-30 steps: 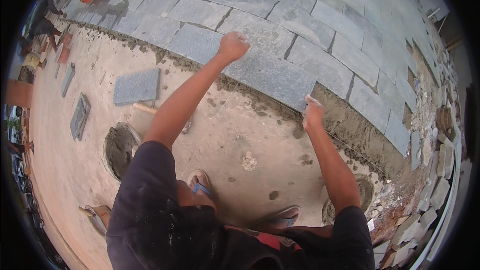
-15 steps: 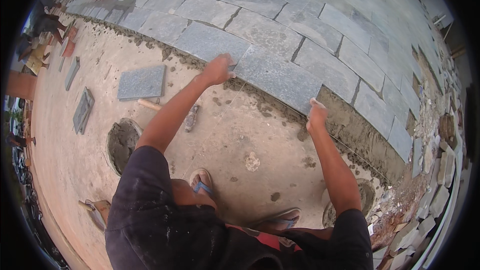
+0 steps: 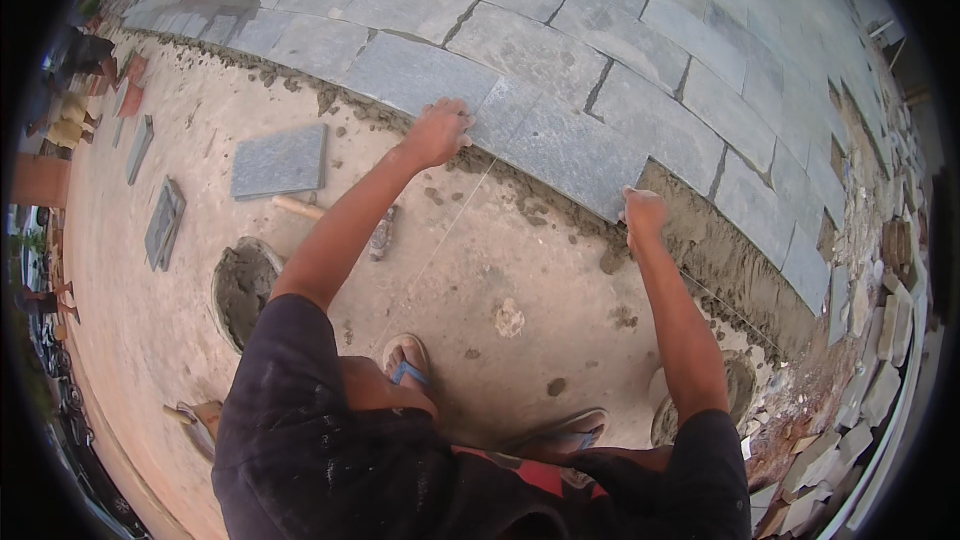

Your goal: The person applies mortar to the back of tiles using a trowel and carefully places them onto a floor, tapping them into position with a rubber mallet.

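Observation:
A grey stone slab (image 3: 570,155) lies at the front edge of the laid paving, with wet mortar along its near side. My left hand (image 3: 437,134) rests at its left end, by the joint with the neighbouring slab (image 3: 420,75); its fingers are spread and bent over the stone. At the other end, my right hand (image 3: 643,216) is closed on the near right corner, some fingertips hidden. Right of that corner runs a bare strip of mortar (image 3: 715,240). A thin string passes along the front edge.
Loose slabs (image 3: 278,162) lie on the floor at left, near a wooden-handled hammer (image 3: 380,235). A mortar bucket (image 3: 243,292) stands beside my left arm, another (image 3: 740,390) behind my right arm. Stone offcuts (image 3: 870,400) line the right. People are at the far left.
My left hand's fingers have spread out over the slab's end. The slab's right corner and my right hand sit slightly nearer the neighbouring stones; the view has shifted a little.

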The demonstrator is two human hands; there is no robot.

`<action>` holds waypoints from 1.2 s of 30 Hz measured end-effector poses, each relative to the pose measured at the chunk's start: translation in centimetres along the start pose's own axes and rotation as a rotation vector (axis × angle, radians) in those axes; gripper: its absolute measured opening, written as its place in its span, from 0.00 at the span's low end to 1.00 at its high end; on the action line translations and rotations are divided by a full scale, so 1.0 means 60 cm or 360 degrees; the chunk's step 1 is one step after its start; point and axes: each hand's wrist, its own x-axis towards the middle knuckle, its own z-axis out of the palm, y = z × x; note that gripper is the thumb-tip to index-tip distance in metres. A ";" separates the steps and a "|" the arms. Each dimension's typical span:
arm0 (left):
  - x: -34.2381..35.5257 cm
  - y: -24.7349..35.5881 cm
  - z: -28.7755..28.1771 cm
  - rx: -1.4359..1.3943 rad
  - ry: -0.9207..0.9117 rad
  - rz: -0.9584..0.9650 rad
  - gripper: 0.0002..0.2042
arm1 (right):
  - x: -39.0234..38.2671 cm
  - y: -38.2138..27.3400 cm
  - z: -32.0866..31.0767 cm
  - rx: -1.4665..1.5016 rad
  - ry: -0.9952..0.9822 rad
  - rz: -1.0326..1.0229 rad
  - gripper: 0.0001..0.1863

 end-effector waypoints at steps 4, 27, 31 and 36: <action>0.001 0.005 -0.001 0.0047 -0.0030 -0.0029 0.19 | 0.014 -0.001 -0.007 -0.0454 -0.0057 -0.0128 0.14; -0.003 0.018 -0.001 0.0092 0.0004 0.0041 0.18 | 0.022 -0.030 -0.034 -0.0165 -0.0241 0.0140 0.11; -0.003 0.014 0.006 0.0091 0.0023 0.0036 0.18 | 0.043 -0.035 -0.040 -0.0209 -0.0337 0.0247 0.11; -0.002 0.009 0.002 0.0089 -0.0010 0.0058 0.20 | 0.036 -0.049 -0.042 -0.0122 -0.0385 0.0223 0.10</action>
